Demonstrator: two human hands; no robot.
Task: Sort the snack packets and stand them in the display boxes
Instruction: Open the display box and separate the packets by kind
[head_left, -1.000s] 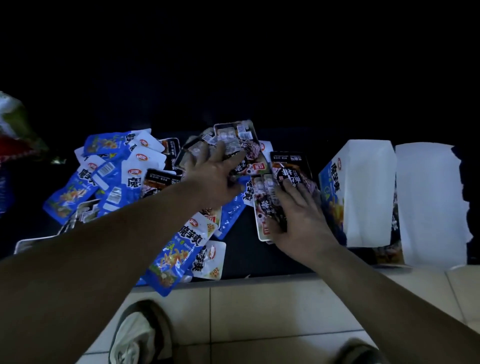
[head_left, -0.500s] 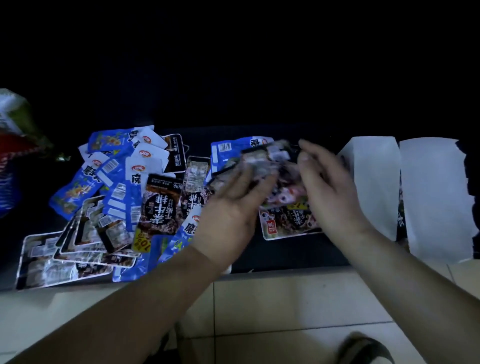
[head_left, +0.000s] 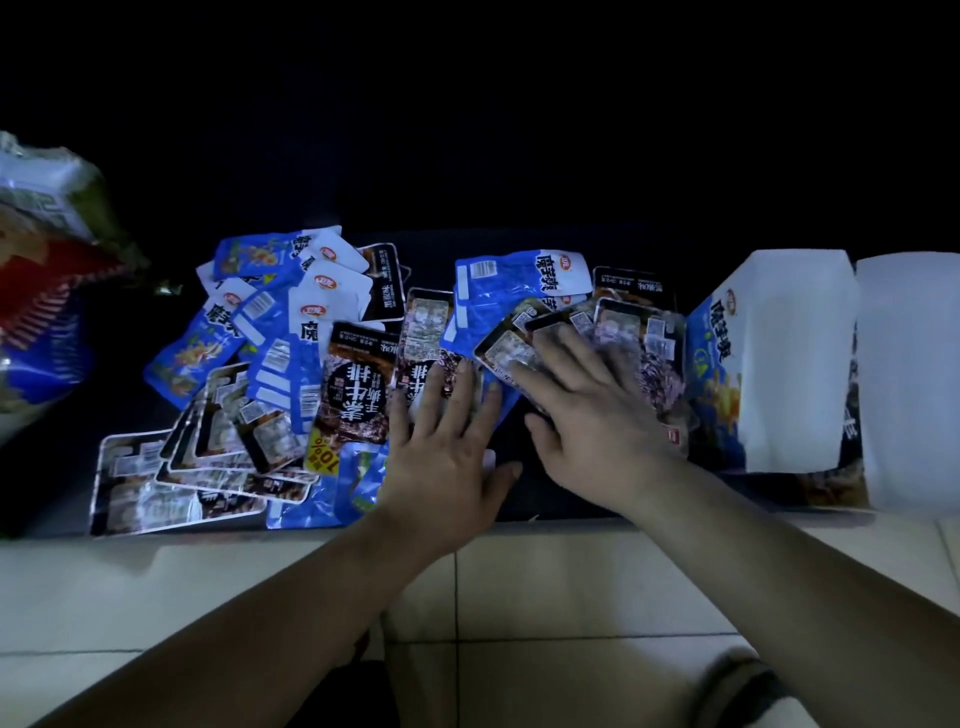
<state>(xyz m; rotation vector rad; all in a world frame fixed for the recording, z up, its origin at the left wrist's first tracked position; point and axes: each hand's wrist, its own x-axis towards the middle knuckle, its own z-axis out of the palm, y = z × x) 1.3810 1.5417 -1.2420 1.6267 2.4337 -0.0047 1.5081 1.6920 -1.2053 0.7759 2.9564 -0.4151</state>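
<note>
Left hand (head_left: 441, 447) lies palm down with fingers spread, resting on a dark packet (head_left: 423, 332) near the front of the desk (head_left: 571, 499); it grips nothing. Right hand (head_left: 592, 415), just beside it at three o'clock, is likewise spread flat and presses on a fanned stack of dark packets (head_left: 623, 332); no pinch is visible. Judgement: the step in hand is gathering dark packets into one squared bundle. To do it well, the fan should be slid together under flat fingers, with edges aligned and faces turned one way (several lie label-side down), before any lift. The blue display box (head_left: 711, 374), its white flap (head_left: 789, 358) raised, stands at three o'clock of the right hand, hard against the stack. A second box (head_left: 909, 384) stands just beyond it, contents largely hidden. Obstruction: a blue packet (head_left: 498, 291) lies under the stack at twelve o'clock and could be dragged along with it. An unsorted heap of blue packets (head_left: 270, 332) and further dark ones (head_left: 171, 483) occupies eight to ten o'clock. A large bag (head_left: 47, 291) stands at far nine o'clock. Tiled floor (head_left: 571, 597) lies at six o'clock; packets right at the desk's near edge may slip onto it.
</note>
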